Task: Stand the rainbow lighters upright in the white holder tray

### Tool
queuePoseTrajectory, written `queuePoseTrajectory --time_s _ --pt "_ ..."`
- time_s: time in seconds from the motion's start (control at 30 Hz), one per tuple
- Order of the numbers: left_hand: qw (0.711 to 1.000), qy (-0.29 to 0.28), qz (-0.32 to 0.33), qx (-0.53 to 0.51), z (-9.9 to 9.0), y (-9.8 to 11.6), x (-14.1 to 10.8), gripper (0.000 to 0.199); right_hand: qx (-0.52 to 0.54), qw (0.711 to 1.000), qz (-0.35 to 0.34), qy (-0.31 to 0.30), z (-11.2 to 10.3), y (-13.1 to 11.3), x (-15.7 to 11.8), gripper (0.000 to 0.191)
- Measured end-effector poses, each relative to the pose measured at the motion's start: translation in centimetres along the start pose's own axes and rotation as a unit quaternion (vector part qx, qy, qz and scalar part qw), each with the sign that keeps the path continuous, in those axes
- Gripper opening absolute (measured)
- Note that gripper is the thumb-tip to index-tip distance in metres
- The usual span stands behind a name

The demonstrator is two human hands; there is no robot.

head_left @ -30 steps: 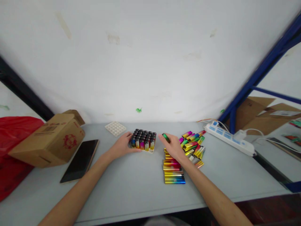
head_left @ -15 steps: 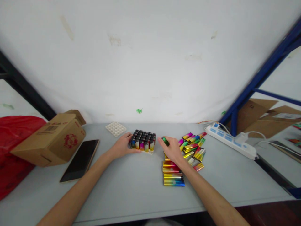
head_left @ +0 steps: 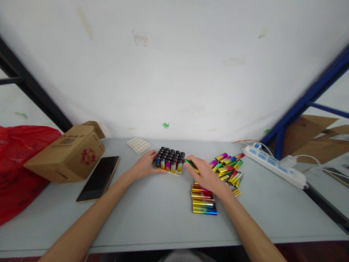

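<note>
My left hand [head_left: 145,166] grips the left side of a white tray [head_left: 176,174] packed with upright lighters [head_left: 168,160], their black tops facing up and their bodies metallic and multicoloured. Just right of the tray, my right hand [head_left: 203,173] pinches a green-and-yellow lighter [head_left: 192,165], tilted, with its end close to the tray's right edge. Beneath and beside the right forearm lie several loose lighters: a neat row [head_left: 204,202] nearer me and a jumbled pile [head_left: 227,168] behind it, partly hidden by the hand.
A second white tray [head_left: 138,145] with round cells lies behind my left hand. To the left are a dark-screened tablet [head_left: 98,178], a cardboard box [head_left: 68,153] and a red plastic bag [head_left: 24,171]. A white power strip [head_left: 274,166] with cables runs along the right.
The view has shifted slightly. My right hand has turned the green lighter so more of its length shows, and it points toward the tray. The left hand keeps its hold.
</note>
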State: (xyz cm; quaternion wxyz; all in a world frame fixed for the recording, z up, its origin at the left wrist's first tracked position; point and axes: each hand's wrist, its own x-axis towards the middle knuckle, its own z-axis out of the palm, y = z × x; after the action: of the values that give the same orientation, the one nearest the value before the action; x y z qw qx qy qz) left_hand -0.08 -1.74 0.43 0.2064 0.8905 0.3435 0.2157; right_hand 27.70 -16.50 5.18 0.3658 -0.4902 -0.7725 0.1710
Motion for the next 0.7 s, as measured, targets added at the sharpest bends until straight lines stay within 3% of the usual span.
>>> queuePoseTrajectory --time_s 0.13,0.4,0.7 --pt "1.0 -0.001 -0.001 -0.002 0.0 0.1 0.0 0.066 -0.051 0.997 -0.06 -0.003 -0.3 0.2 0.1 0.031" --pt "1.0 0.002 -0.003 -0.005 -0.1 0.1 0.0 0.067 -0.032 0.999 0.036 -0.013 1.1 0.7 0.1 0.027" --pt "1.0 0.009 0.002 -0.008 -0.1 0.3 -0.1 0.066 -0.14 0.989 0.014 -0.044 0.6 1.0 0.1 0.022"
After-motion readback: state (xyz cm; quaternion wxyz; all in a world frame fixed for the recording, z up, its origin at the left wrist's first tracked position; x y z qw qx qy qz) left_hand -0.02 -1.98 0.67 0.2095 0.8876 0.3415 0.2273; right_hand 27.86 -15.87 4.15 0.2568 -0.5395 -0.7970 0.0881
